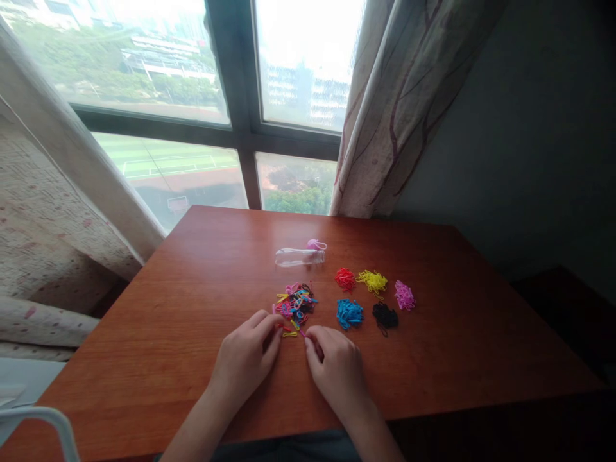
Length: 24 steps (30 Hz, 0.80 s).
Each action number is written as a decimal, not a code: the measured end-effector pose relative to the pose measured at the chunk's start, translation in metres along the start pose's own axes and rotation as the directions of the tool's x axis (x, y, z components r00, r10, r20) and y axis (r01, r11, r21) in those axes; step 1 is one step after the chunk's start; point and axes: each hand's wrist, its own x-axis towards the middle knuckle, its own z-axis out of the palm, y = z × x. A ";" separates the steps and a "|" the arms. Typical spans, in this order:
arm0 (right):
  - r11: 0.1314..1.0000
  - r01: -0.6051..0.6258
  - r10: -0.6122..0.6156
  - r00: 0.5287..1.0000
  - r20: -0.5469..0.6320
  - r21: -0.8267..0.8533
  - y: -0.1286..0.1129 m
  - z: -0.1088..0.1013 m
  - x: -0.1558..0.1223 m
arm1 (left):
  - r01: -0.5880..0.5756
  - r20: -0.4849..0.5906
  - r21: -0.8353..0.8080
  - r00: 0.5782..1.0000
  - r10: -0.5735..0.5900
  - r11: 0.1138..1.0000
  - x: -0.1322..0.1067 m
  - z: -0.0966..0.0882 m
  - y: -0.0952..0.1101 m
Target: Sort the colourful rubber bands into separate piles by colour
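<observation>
A mixed heap of small coloured rubber bands [294,301] lies on the table just beyond my fingertips. My left hand [246,350] is at its near left edge, thumb and forefinger pinched on a red rubber band [287,329]. At the near right edge, my right hand [337,359] has its fingers curled together, with a purple-pink rubber band [302,332] at the tips. Between the two hands rests a loose yellow rubber band [290,334]. The fingertips are partly hidden by the hands themselves.
Single-colour piles stand to the right: red [344,278], yellow [372,281], blue [350,313], black [385,316] and pink [405,295]. A clear plastic tube [299,257] with a pink cap [316,244] lies behind the heap on the wooden table [462,346].
</observation>
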 end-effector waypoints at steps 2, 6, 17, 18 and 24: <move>1.000 0.000 0.000 1.000 -0.003 0.007 0.000 -0.001 -0.006 | -0.004 0.000 0.002 1.000 0.004 1.000 0.000 0.000 0.000; 1.000 0.007 -0.007 1.000 -0.027 0.003 0.002 -0.002 -0.018 | -0.011 -0.015 0.003 1.000 0.012 1.000 -0.001 0.000 0.000; 0.962 -0.067 0.076 0.997 -0.023 0.266 0.006 -0.011 -0.025 | -0.048 0.003 0.050 0.999 0.048 0.998 -0.010 0.000 0.004; 0.946 -0.086 0.097 0.995 -0.021 0.311 0.007 -0.014 -0.026 | -0.049 0.009 0.051 0.999 0.049 0.997 -0.010 0.000 0.004; 0.912 -0.208 0.275 0.949 -0.151 0.353 0.038 -0.048 -0.027 | -0.065 0.013 0.042 0.998 0.065 0.997 -0.009 0.001 0.001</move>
